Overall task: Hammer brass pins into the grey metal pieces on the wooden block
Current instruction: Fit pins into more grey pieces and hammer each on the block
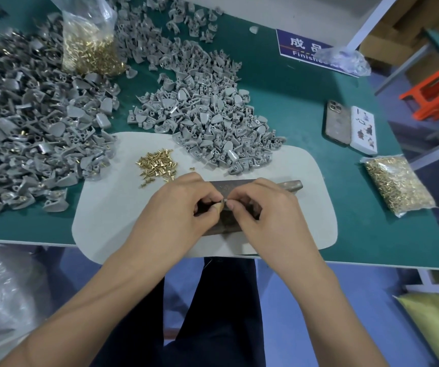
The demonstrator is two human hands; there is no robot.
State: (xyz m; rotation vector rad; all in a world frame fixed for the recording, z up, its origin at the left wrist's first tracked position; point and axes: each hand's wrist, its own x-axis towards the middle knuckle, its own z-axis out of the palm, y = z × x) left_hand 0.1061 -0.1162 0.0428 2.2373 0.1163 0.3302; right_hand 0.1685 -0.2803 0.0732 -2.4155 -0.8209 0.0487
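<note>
Brass pins (157,165) are shown as a small loose heap on the white mat (123,207), just beyond the left hand (178,210). One pin and one small grey part appear to be pinched between the fingertips of both hands over the wooden block (229,221), though the meeting point is too small for the two to be told apart. The left hand is curled, thumb and forefinger pinching; the right hand (263,210) is curled likewise, its fingertips meeting those of the left.

The step in hand is judged to be seating a pin in the hole of a part before any striking. It is best done with the pin started straight and the part laid flat on the block, so that a blow is not deflected. A dark bar-like tool (290,185), possibly the hammer, lies behind the right hand, mostly hidden.

Unpinned grey metal pieces (213,120) are heaped beyond the mat, spilling onto its far edge; a larger pile (27,128) lies at left. A bag of pins (88,46) stands behind, another bag (398,185) lies at right, near two phones (350,125). The spilling heap leaves little room beyond the block.
</note>
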